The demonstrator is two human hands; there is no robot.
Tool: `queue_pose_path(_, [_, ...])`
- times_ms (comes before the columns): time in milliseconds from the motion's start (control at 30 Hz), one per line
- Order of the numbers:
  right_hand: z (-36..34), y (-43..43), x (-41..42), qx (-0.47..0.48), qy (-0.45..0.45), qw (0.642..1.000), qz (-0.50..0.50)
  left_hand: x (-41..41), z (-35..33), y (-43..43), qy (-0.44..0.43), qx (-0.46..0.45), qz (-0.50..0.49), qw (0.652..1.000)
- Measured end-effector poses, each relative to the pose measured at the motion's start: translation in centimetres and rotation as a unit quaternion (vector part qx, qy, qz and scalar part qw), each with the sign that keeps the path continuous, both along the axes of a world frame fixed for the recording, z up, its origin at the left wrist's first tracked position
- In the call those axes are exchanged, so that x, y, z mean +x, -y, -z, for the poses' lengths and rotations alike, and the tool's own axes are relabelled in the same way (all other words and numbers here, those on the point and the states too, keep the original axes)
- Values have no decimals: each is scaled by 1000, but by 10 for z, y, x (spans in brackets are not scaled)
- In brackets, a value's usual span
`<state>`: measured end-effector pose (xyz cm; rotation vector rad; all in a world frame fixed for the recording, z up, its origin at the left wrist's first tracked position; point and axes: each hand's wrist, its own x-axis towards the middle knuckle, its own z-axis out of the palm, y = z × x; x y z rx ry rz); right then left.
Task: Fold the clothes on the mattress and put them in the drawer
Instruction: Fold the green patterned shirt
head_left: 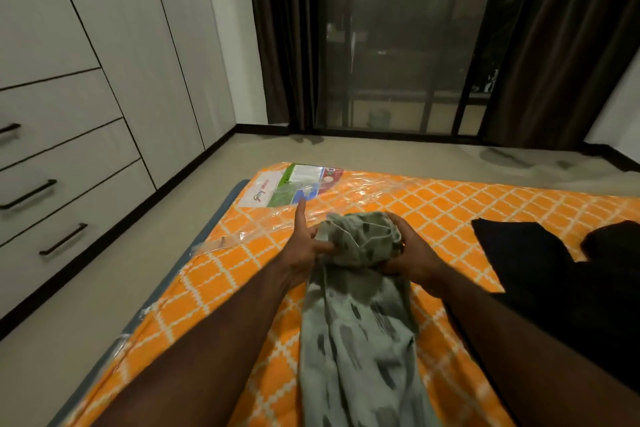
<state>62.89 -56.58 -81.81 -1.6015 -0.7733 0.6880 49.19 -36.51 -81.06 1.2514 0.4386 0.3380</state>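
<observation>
A grey-green garment with dark streaks (pixel 360 329) lies lengthwise on the orange patterned mattress (pixel 221 274), its far end bunched into a wad. My right hand (pixel 408 250) curls round the right side of that wad. My left hand (pixel 306 246) touches the wad's left side with the index finger stretched forward and the thumb against the cloth. A black garment (pixel 540 274) lies spread on the mattress to the right. White drawers with black handles (pixel 52 215) are set in the wardrobe at the left.
The mattress is wrapped in clear plastic with a printed label (pixel 294 185) at its far left corner. Beige floor runs between mattress and wardrobe. Dark curtains (pixel 554 45) and a glass door (pixel 394 45) fill the far wall.
</observation>
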Motion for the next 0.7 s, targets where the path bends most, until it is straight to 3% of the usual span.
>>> queue_pose_path(167, [1, 30, -35, -30, 20, 999, -4, -42, 5, 28, -7, 77, 67, 995])
queue_pose_path(267, [0, 44, -43, -110, 52, 992, -24, -59, 11, 42, 31, 5, 101, 994])
queue_pose_path(367, [-2, 51, -48, -152, 100, 983, -22, -74, 12, 55, 25, -81, 41, 996])
queue_pose_path(567, [-24, 51, -69, -244, 248, 934, -80, -87, 14, 65, 4, 37, -33, 999])
queue_pose_path(700, [-31, 59, -77, -217, 191, 950, -120, -96, 10, 68, 33, 82, -68, 994])
